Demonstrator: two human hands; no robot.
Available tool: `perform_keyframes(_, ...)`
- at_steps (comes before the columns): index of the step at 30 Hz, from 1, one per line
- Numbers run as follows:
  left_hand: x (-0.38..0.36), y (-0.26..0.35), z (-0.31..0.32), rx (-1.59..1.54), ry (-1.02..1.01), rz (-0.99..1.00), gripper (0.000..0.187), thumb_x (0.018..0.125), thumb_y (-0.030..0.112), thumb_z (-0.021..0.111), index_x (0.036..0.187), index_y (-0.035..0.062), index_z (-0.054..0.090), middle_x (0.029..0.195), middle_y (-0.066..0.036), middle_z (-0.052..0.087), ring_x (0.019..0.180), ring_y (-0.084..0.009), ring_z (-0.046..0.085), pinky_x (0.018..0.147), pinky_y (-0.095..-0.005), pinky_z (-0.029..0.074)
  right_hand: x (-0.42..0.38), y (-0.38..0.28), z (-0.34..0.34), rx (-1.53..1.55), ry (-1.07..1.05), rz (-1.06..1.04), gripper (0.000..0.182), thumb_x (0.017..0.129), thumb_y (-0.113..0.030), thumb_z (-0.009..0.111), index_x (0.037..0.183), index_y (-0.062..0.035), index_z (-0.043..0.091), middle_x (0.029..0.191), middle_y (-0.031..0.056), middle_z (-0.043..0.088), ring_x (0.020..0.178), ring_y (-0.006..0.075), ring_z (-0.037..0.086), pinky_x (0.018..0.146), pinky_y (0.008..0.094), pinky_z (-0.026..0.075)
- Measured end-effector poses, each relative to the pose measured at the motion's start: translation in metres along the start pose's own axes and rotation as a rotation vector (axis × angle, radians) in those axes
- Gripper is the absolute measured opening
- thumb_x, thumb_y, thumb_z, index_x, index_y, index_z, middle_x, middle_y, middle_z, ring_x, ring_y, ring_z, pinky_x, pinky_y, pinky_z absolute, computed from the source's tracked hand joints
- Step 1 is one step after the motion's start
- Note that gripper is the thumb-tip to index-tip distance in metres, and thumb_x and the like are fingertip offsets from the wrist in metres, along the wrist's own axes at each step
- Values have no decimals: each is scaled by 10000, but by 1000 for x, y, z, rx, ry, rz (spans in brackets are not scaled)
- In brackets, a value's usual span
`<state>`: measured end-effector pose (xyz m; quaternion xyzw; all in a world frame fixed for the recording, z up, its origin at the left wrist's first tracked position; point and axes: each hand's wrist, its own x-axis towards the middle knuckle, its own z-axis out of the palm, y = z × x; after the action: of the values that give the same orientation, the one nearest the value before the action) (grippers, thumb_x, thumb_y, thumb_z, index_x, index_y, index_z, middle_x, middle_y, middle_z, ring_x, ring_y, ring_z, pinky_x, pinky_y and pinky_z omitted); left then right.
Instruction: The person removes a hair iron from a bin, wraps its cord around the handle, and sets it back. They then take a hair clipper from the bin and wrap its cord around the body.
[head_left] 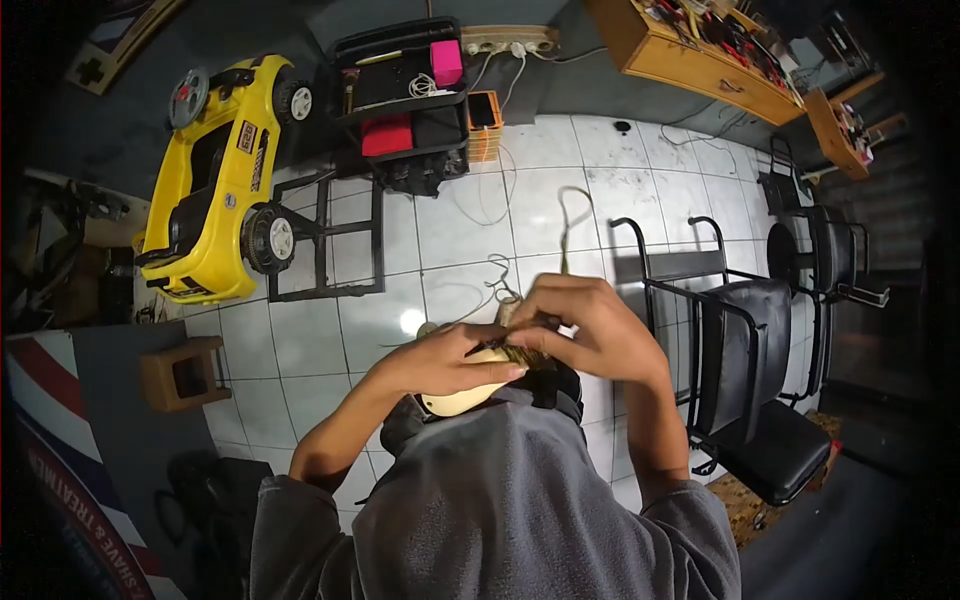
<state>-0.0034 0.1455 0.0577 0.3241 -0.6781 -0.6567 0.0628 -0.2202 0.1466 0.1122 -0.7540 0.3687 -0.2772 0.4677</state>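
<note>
A cream-coloured rounded object [458, 400] rests at my lap, with dark wiry parts at its upper right end. My left hand [450, 360] is wrapped over it from the left, thumb along its side. Just to the right, my right hand [575, 325] is closed in a pinch at the dark parts; what its fingertips hold is too small to make out. A thin looped wire [566, 225] rises from behind my right hand. Another curly thin wire [497, 268] lies or hangs just above the object.
A yellow toy car [225, 180] and a black metal frame [325, 235] stand at the left. A black shelf cart [400, 100] is beyond. Black chairs [745, 370] stand at the right, a brown stool [185, 373] at the left. Wooden drawers [690, 75] hold tools.
</note>
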Motion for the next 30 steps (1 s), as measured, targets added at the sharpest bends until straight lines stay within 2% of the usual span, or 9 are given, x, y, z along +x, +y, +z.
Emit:
perform_keyframes(2,0,1,-8,-73,-55,-145,410,900,327,646,1114,-18,590,935,-63,649,866,-123,597,765,-252,472,-10,-13,-4,-107,13,83,169,818,-151,691,855,9,650,746,113,605,701,289,611,614,362,476)
perform_keyframes(3,-1,-6,-7,-126,9,-31,366,911,284,643,1088,-32,589,887,-39,641,798,-90,586,705,-230,474,-14,-21,-6,-109,7,120,163,858,-156,654,890,4,657,745,118,621,701,285,626,614,374,475)
perform_keyframes(8,-9,9,-17,-306,217,-108,370,898,317,661,1041,-21,616,824,-37,638,728,-112,592,667,-254,473,-35,-12,4,-137,2,345,203,935,-169,568,915,11,661,773,141,671,673,273,659,634,339,502)
perform_keyframes(10,-12,15,-22,-559,191,-160,343,911,290,649,1055,-16,596,833,-50,644,732,-114,621,647,-248,501,-39,-4,8,10,2,394,222,944,-188,568,917,14,657,759,118,675,645,208,654,634,298,508)
perform_keyframes(11,-11,12,-22,-606,159,-128,334,919,271,639,1082,-11,568,862,-77,647,721,-126,633,625,-252,520,-39,-6,9,146,-2,494,211,940,-182,593,903,15,658,727,67,652,625,118,607,601,258,483)
perform_keyframes(15,-8,8,-21,-777,76,-46,340,901,211,663,1125,-11,539,897,-95,643,743,-152,643,646,-258,520,-44,16,26,518,258,434,147,922,-110,621,839,11,635,703,-10,568,610,52,504,541,217,409)
perform_keyframes(19,-6,15,-27,-817,-13,-9,382,707,86,773,1020,-34,589,904,-98,641,775,-175,650,712,-294,521,-52,9,15,407,191,320,209,957,-141,567,821,7,622,652,-24,519,583,39,428,512,208,336)
perform_keyframes(25,2,24,-24,-939,81,2,495,763,107,676,1199,-57,509,920,-129,605,811,-254,638,740,-382,540,-52,13,4,371,207,297,259,990,-180,494,867,7,625,636,-6,503,565,59,423,516,222,353)
perform_keyframes(30,4,30,-24,-1079,162,-88,511,783,143,619,1244,-21,472,891,-120,585,777,-244,631,733,-400,569,-51,34,-4,288,204,335,254,996,-189,477,911,3,619,643,4,505,572,77,437,545,229,380)
